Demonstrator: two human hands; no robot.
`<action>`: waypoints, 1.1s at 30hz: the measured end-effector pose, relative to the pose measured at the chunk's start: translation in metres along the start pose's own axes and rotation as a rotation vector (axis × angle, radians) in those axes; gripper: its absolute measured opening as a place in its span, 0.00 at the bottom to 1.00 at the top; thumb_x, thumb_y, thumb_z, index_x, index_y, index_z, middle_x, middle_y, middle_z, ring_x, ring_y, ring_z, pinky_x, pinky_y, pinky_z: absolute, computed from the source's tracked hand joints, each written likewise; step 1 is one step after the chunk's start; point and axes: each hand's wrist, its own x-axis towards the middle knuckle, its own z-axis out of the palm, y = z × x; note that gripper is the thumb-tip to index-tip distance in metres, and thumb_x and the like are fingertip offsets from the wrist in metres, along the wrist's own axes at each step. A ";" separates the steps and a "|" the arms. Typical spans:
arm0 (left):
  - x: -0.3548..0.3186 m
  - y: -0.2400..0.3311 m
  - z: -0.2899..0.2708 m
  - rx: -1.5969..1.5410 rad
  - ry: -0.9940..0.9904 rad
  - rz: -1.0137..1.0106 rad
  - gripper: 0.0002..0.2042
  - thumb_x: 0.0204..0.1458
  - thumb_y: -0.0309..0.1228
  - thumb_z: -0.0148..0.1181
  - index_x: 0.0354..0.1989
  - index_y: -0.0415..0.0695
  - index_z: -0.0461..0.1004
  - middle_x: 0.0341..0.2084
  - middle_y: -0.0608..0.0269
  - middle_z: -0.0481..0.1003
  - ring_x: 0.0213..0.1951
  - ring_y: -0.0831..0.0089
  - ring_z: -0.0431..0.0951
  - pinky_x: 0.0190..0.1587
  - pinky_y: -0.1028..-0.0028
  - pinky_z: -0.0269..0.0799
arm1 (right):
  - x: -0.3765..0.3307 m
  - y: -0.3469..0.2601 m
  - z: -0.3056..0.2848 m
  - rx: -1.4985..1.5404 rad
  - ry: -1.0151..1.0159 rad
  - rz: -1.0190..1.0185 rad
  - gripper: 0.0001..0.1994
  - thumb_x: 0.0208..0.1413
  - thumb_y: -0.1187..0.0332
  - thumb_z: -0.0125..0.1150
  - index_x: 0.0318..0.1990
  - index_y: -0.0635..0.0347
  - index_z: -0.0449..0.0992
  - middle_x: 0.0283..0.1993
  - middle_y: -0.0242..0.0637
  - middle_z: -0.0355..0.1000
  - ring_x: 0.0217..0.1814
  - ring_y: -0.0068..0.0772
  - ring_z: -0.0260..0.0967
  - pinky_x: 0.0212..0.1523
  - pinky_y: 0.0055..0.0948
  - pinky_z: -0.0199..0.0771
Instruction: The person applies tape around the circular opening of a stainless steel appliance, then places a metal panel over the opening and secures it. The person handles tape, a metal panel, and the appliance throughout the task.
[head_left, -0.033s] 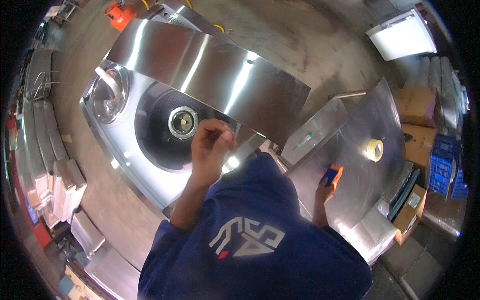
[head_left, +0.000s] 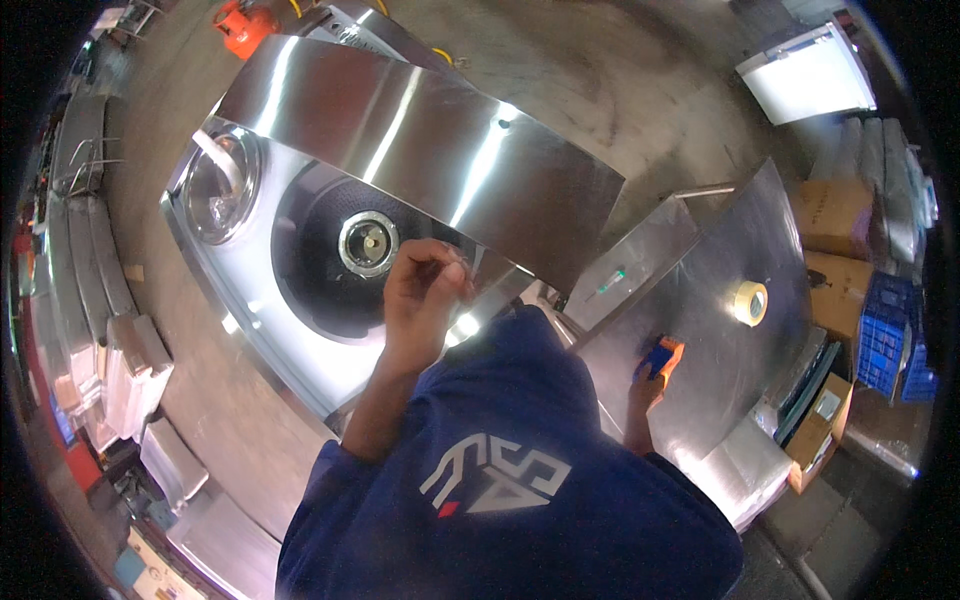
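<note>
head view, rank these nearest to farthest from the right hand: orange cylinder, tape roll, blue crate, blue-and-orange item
From the right hand:
1. Blue-and-orange item, held in it
2. Tape roll, on the metal surface, to the right
3. Blue crate, farther right
4. Orange cylinder, far upper left

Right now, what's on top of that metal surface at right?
A yellow tape roll is on the metal surface; the right hand holds a blue-and-orange object over it. What the hand and blue sleeve cover can't be seen.
</note>
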 end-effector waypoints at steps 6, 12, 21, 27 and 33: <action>0.004 -0.004 -0.015 0.016 0.046 0.008 0.05 0.63 0.26 0.54 0.45 0.44 0.67 0.38 0.59 0.70 0.34 0.74 0.73 0.36 0.73 0.72 | -0.011 -0.060 0.032 -0.231 0.118 -0.203 0.17 0.61 0.57 0.59 0.43 0.64 0.77 0.36 0.44 0.75 0.38 0.46 0.73 0.44 0.40 0.73; -0.010 -0.008 -0.029 0.115 0.130 0.028 0.05 0.62 0.23 0.54 0.44 0.41 0.67 0.34 0.60 0.73 0.35 0.74 0.76 0.42 0.72 0.73 | -0.065 -0.308 0.099 0.379 -0.926 -0.517 0.32 0.54 0.42 0.65 0.53 0.64 0.74 0.45 0.38 0.77 0.48 0.33 0.76 0.50 0.32 0.74; -0.037 -0.019 -0.104 0.244 0.585 0.053 0.05 0.63 0.24 0.56 0.44 0.38 0.71 0.35 0.57 0.78 0.37 0.71 0.79 0.41 0.71 0.75 | -0.161 -0.400 0.192 0.460 -1.617 -0.038 0.08 0.61 0.69 0.63 0.42 0.66 0.77 0.30 0.33 0.76 0.31 0.21 0.73 0.34 0.23 0.74; -0.012 -0.047 -0.170 0.885 0.951 -0.091 0.09 0.54 0.36 0.67 0.37 0.45 0.85 0.35 0.57 0.81 0.34 0.71 0.81 0.37 0.70 0.76 | -0.193 -0.399 0.264 0.244 -1.535 -0.184 0.12 0.61 0.64 0.64 0.36 0.67 0.79 0.27 0.34 0.76 0.24 0.19 0.71 0.26 0.24 0.71; 0.008 -0.055 -0.204 1.463 0.883 -0.083 0.13 0.54 0.41 0.64 0.41 0.47 0.83 0.40 0.59 0.77 0.46 0.59 0.75 0.47 0.59 0.72 | -0.220 -0.374 0.361 0.176 -1.230 -0.654 0.13 0.58 0.64 0.65 0.37 0.68 0.78 0.27 0.43 0.77 0.21 0.30 0.74 0.26 0.30 0.73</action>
